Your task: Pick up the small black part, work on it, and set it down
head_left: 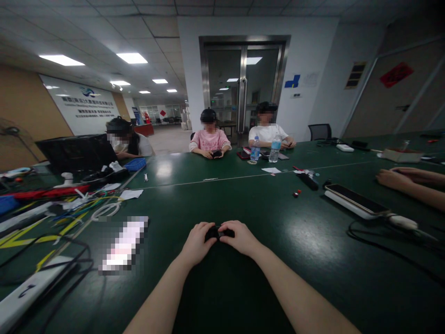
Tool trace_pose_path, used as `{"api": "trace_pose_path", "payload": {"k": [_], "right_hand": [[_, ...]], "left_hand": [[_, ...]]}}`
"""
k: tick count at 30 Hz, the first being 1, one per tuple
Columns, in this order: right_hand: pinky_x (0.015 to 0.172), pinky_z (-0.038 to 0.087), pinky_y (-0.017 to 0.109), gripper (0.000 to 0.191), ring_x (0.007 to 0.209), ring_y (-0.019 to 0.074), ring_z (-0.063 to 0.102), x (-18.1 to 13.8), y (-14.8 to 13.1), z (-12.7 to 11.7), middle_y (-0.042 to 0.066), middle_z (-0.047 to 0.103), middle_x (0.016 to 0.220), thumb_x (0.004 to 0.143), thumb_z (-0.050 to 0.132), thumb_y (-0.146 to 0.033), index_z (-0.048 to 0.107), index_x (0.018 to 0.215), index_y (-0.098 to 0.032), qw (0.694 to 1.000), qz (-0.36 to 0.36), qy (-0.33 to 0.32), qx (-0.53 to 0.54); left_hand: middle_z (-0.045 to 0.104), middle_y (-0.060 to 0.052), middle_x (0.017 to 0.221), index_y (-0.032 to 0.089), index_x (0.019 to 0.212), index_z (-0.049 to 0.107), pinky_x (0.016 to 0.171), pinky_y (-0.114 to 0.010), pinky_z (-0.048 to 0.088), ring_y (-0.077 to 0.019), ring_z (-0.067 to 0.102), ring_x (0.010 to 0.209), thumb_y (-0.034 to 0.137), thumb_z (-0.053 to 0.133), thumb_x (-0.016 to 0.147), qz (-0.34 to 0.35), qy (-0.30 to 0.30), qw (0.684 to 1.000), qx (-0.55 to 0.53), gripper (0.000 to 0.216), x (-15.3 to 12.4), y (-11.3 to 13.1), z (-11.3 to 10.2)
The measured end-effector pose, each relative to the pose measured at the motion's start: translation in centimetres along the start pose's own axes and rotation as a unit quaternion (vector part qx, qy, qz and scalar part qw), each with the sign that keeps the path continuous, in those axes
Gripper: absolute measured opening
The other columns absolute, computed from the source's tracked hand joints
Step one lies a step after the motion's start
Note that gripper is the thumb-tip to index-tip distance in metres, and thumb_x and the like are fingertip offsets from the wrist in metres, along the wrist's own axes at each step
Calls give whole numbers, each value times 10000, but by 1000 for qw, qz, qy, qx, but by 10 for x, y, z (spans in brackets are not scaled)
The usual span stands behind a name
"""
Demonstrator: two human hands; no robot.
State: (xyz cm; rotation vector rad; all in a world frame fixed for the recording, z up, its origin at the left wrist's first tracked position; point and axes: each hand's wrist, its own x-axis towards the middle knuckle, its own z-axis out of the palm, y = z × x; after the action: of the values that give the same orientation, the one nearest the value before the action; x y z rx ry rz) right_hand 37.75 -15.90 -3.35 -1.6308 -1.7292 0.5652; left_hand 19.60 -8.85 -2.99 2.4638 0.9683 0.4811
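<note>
Both hands meet over the green table in front of me, at a small black object. My left hand is closed on its left side, with thumb and fingers curled around it. On the other side my right hand grips it in the same way. Fingers cover most of the object, so its exact kind cannot be made out; whether it is one piece or two touching pieces is unclear. A blurred-out lit phone-like slab lies to the left of my left hand.
A white power strip and tangled cables crowd the left. To the right lie a phone on a white block and black cables. Another person's hands rest there. Two water bottles stand farther back, near seated people.
</note>
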Motion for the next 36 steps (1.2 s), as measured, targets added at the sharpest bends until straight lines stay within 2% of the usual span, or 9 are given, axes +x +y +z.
{"api": "trace_pose_path", "payload": {"k": [4, 9, 16, 22, 29, 36], "right_hand": [[948, 342, 388, 323, 1083, 208, 488, -1, 1, -3, -13, 587, 1100, 682, 635, -352, 605, 1000, -305, 1000, 8, -15, 20], [932, 366, 375, 415, 1082, 201, 493, -1, 5, -9, 6, 560, 1135, 687, 626, -353, 554, 1090, -283, 994, 40, -27, 96], [889, 406, 376, 316, 1018, 181, 533, 3, 16, -12, 25, 584, 1080, 775, 517, -327, 562, 1075, -241, 972, 81, 11, 222], [910, 398, 366, 275, 1050, 176, 529, 3, 19, -13, 25, 590, 1108, 777, 510, -305, 584, 1032, -234, 946, 101, 46, 306], [930, 381, 367, 267, 1031, 172, 543, 5, 23, -11, 33, 610, 1070, 756, 530, -310, 600, 996, -216, 928, 98, 72, 353], [915, 395, 354, 255, 1029, 168, 545, 4, 23, -12, 27, 608, 1067, 763, 520, -292, 599, 995, -221, 929, 101, 69, 349]], "left_hand": [[503, -27, 1210, 265, 1217, 464, 964, -340, 338, -193, 438, 1126, 351, 484, 794, -6, -6, 1000, -1, 433, -1, 2, -2], [499, -35, 1225, 249, 1227, 457, 965, -347, 339, -199, 438, 1131, 352, 470, 798, -22, -13, 1000, 12, 441, -1, 5, -3], [479, -31, 1249, 264, 1243, 435, 973, -366, 336, -203, 424, 1146, 345, 456, 804, -28, -19, 999, 7, 447, -1, 5, -3], [478, -34, 1250, 258, 1244, 433, 976, -370, 327, -206, 417, 1153, 324, 457, 805, -24, -23, 999, 8, 444, -1, 4, -3], [497, -41, 1220, 244, 1217, 464, 982, -356, 317, -199, 431, 1132, 293, 474, 793, -8, -8, 1000, 10, 427, 0, 1, 0], [464, -44, 1257, 249, 1219, 460, 974, -354, 330, -199, 431, 1137, 288, 474, 791, -18, -7, 1000, 14, 430, 0, 2, 0]]}}
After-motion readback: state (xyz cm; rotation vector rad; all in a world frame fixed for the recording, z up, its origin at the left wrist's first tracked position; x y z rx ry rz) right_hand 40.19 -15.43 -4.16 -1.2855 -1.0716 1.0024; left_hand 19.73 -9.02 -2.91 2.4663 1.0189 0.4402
